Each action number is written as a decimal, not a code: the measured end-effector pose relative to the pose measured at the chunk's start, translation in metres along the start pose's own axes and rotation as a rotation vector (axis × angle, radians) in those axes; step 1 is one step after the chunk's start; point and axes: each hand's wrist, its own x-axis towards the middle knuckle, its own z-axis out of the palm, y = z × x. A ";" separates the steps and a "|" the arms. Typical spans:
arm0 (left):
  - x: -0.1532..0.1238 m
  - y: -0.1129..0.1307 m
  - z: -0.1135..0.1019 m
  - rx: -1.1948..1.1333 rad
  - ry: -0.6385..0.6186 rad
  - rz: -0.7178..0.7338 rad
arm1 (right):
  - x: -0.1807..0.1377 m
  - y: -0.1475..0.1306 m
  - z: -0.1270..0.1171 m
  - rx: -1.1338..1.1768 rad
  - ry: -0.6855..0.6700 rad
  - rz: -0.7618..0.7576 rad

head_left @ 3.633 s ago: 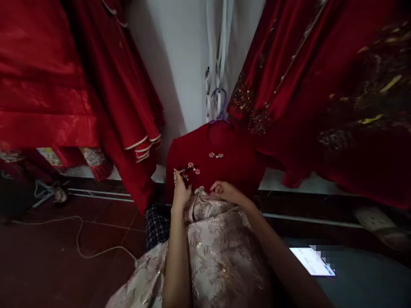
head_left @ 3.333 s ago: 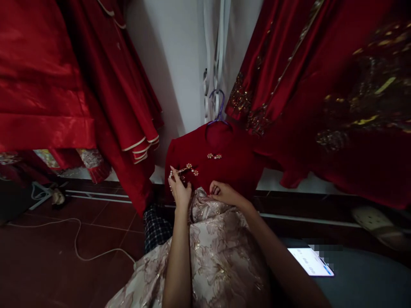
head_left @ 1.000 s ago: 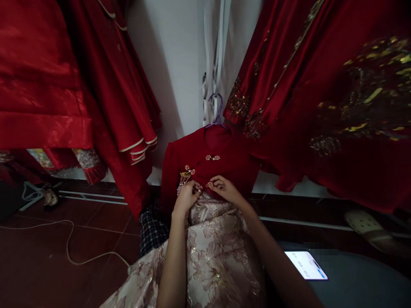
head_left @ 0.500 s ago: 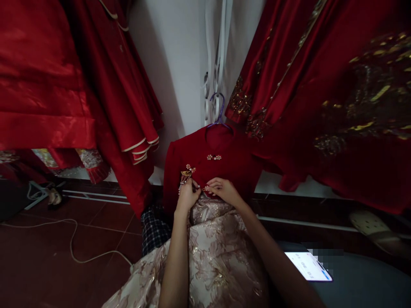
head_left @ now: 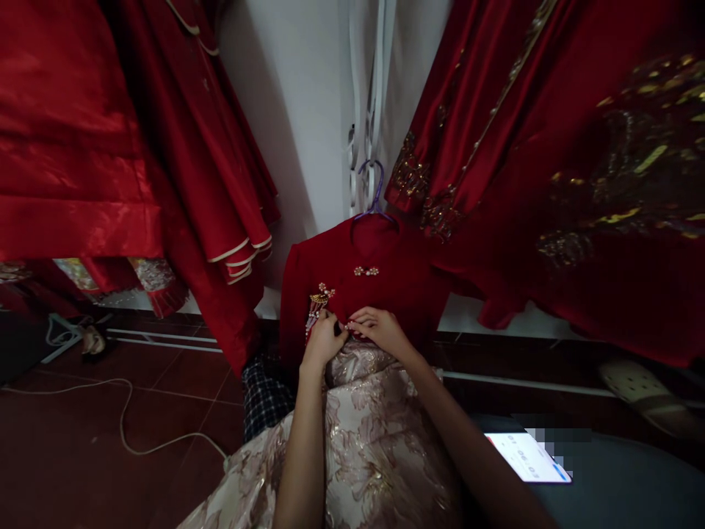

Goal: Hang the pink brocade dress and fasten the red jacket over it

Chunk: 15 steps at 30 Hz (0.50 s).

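Note:
A red jacket (head_left: 410,294) hangs upright on a purple hanger (head_left: 377,192) in front of me. Low on its front, the fingers of my left hand (head_left: 324,342) and my right hand (head_left: 384,330) pinch the two sides of a small pearly clasp (head_left: 348,327), their fingertips almost meeting. Much of the clasp is covered, so whether its halves are hooked together is hard to see. Above it, another beaded clasp (head_left: 366,272) sits fastened near the neckline. Beside my left hand dangles a gold brooch with beaded tassels (head_left: 319,301). Below the jacket spreads a pale floral brocade skirt (head_left: 374,441).
Red garments (head_left: 214,162) hang on the left, and sequinned red dresses (head_left: 496,184) on the right. A lit phone (head_left: 529,457) lies on a dark surface by my right forearm. A cable (head_left: 129,419) trails over the tiled floor; a clog shoe (head_left: 639,393) is at right.
My right hand has shifted slightly left, bringing its fingertips closer to those of my left hand. The gold loop visible between them earlier is now mostly hidden.

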 end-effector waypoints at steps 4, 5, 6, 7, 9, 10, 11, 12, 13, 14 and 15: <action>0.000 -0.001 0.000 0.017 -0.015 -0.003 | 0.001 0.002 0.001 -0.084 0.047 -0.038; -0.001 -0.001 0.000 0.020 -0.018 -0.009 | 0.001 0.002 0.001 -0.106 0.064 -0.049; -0.001 -0.002 0.000 0.020 -0.018 -0.016 | 0.000 0.002 0.002 -0.126 0.081 -0.058; -0.001 -0.002 0.000 0.016 -0.016 -0.021 | 0.000 0.002 0.002 -0.145 0.094 -0.065; -0.002 -0.003 0.000 0.001 -0.006 -0.021 | 0.000 0.003 0.001 -0.180 0.110 -0.075; -0.002 -0.003 0.000 -0.010 0.001 -0.018 | -0.001 0.003 0.001 -0.196 0.115 -0.078; -0.002 -0.003 0.000 -0.021 0.009 -0.015 | -0.001 0.003 0.000 -0.209 0.119 -0.079; -0.003 -0.004 0.001 -0.032 0.016 -0.012 | -0.001 0.004 0.000 -0.220 0.122 -0.080; -0.003 -0.004 0.001 -0.041 0.023 -0.011 | 0.000 0.005 -0.001 -0.228 0.126 -0.079; -0.002 -0.004 0.002 -0.051 0.029 -0.008 | 0.000 0.005 -0.001 -0.233 0.128 -0.078; -0.002 -0.004 0.002 -0.062 0.033 -0.005 | 0.000 0.006 -0.002 -0.234 0.127 -0.078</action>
